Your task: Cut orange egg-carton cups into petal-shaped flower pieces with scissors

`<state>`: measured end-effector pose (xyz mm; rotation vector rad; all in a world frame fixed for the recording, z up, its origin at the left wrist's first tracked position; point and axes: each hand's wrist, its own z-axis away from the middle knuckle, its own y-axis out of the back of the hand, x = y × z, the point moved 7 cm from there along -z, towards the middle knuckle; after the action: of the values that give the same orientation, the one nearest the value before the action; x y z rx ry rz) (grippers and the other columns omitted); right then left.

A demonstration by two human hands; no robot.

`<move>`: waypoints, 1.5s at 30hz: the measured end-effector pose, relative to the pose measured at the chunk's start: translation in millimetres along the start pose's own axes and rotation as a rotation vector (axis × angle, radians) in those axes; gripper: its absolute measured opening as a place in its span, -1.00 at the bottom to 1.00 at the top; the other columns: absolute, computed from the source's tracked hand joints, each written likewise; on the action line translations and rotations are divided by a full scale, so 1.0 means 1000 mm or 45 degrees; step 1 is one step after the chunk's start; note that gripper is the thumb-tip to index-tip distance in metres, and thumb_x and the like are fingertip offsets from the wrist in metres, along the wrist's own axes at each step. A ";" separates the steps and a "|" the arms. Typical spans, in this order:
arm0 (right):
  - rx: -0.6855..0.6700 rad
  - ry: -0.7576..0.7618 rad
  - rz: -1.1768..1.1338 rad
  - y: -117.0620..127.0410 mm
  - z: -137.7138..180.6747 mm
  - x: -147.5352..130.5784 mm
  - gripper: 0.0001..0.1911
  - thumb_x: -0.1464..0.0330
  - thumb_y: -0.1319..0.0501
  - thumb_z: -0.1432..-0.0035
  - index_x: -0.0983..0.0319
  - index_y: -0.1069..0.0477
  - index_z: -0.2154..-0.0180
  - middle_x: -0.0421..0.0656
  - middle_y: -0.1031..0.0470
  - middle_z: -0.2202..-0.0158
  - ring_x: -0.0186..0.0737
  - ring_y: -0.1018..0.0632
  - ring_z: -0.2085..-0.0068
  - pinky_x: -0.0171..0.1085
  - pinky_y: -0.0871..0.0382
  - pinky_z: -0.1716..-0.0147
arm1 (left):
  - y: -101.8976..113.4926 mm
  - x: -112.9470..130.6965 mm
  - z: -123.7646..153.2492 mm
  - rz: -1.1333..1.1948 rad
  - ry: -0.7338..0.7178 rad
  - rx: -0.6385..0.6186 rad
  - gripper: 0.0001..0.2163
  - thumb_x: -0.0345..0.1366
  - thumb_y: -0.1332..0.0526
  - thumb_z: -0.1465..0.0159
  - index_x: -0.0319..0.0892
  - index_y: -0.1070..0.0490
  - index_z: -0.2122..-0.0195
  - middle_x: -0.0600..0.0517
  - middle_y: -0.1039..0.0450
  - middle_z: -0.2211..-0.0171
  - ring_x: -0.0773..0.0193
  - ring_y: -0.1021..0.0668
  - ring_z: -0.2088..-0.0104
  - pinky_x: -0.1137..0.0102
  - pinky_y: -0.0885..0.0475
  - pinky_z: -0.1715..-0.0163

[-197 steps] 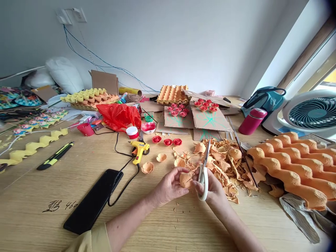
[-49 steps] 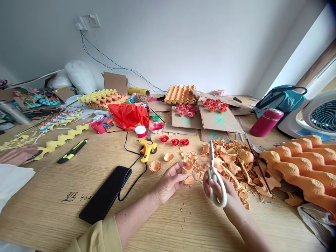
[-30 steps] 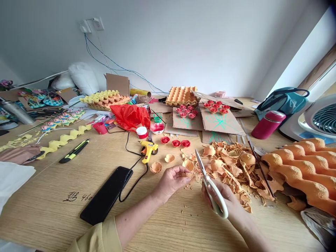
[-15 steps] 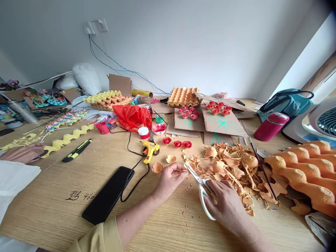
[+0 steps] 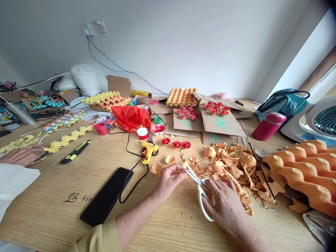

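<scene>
My right hand (image 5: 224, 201) is wrapped round white-handled scissors (image 5: 201, 185), whose blades are parted and point at my left fingertips. My left hand (image 5: 169, 180) pinches a small piece of orange egg carton, mostly hidden by the fingers and blades. Tiny orange snippets dot the wood below the blades. Just beyond my left hand sit two cut carton cups, a scalloped cup (image 5: 156, 168) and a paler cup (image 5: 170, 159). A heap of carton scraps (image 5: 236, 168) spreads beyond my right hand. Several red paper roses (image 5: 176, 144) stand farther back.
A yellow glue gun (image 5: 149, 152) and a black phone (image 5: 106, 196) with a cable lie left of my hands. Orange egg trays (image 5: 301, 168) and a pink bottle (image 5: 269, 126) stand right. Another person's hand (image 5: 25, 155) works at a yellow carton strip (image 5: 68, 139) on the left.
The view has shifted slightly, moving everything a little to the left. My two hands keep nearly the same pose, with the scissor blades still at the left fingertips.
</scene>
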<state>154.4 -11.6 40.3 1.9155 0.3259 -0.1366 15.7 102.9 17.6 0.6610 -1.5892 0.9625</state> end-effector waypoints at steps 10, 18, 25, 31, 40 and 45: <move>0.028 0.012 0.031 0.005 0.000 -0.005 -0.88 0.27 -0.20 -0.21 0.14 -0.30 0.24 -0.17 -0.49 0.33 -0.07 -0.49 0.29 -0.02 -0.15 0.03 | -0.011 0.004 0.006 0.043 0.054 -0.101 -0.77 -0.16 -0.42 -0.13 -0.23 -0.56 0.36 0.02 -0.59 0.35 0.25 -0.57 0.25 0.36 -0.41 0.09; -0.019 0.051 -0.032 -0.002 0.001 -0.007 -0.80 0.18 -0.18 -0.25 0.15 -0.25 0.28 -0.17 -0.45 0.34 -0.09 -0.48 0.29 0.03 -0.19 -0.01 | -0.015 -0.003 0.008 0.109 0.120 -0.154 -0.76 -0.15 -0.44 -0.11 -0.23 -0.59 0.33 0.01 -0.62 0.32 0.25 -0.57 0.24 0.35 -0.39 0.07; 0.001 0.093 -0.052 0.000 0.001 -0.009 -0.79 0.18 -0.20 -0.22 0.14 -0.24 0.25 -0.15 -0.45 0.31 -0.06 -0.48 0.26 0.09 -0.18 -0.05 | -0.019 0.002 0.010 0.158 0.129 -0.199 -0.77 -0.17 -0.45 -0.10 -0.22 -0.59 0.32 0.01 -0.62 0.31 0.23 -0.58 0.19 0.32 -0.38 -0.01; -0.003 0.129 -0.103 0.002 0.001 -0.011 -0.78 0.17 -0.19 -0.23 0.15 -0.21 0.26 -0.18 -0.41 0.34 -0.10 -0.45 0.29 0.11 -0.14 -0.10 | -0.021 0.002 0.011 0.159 0.142 -0.242 -0.78 -0.17 -0.44 -0.13 -0.21 -0.61 0.29 0.00 -0.63 0.28 0.20 -0.59 0.16 0.28 -0.38 -0.04; 0.003 0.164 -0.195 0.007 0.001 -0.015 -0.75 0.20 -0.15 -0.27 0.15 -0.11 0.35 -0.27 -0.31 0.42 -0.21 -0.39 0.37 0.00 -0.18 -0.01 | -0.019 0.003 0.010 0.102 0.145 -0.265 -0.76 -0.14 -0.42 -0.14 -0.21 -0.61 0.28 -0.02 -0.63 0.24 0.16 -0.59 0.13 0.27 -0.38 -0.04; 0.006 0.186 -0.202 0.008 0.002 -0.016 -0.74 0.22 -0.16 -0.28 0.15 -0.10 0.36 -0.30 -0.27 0.44 -0.24 -0.37 0.40 -0.01 -0.18 -0.01 | -0.023 0.015 0.011 0.068 0.109 -0.335 -0.78 -0.14 -0.39 -0.17 -0.19 -0.61 0.29 0.01 -0.61 0.28 0.21 -0.57 0.15 0.33 -0.39 -0.01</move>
<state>141.5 -18.9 50.4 1.9078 0.5771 -0.1025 25.5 83.1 37.2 0.3923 -1.6280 0.7911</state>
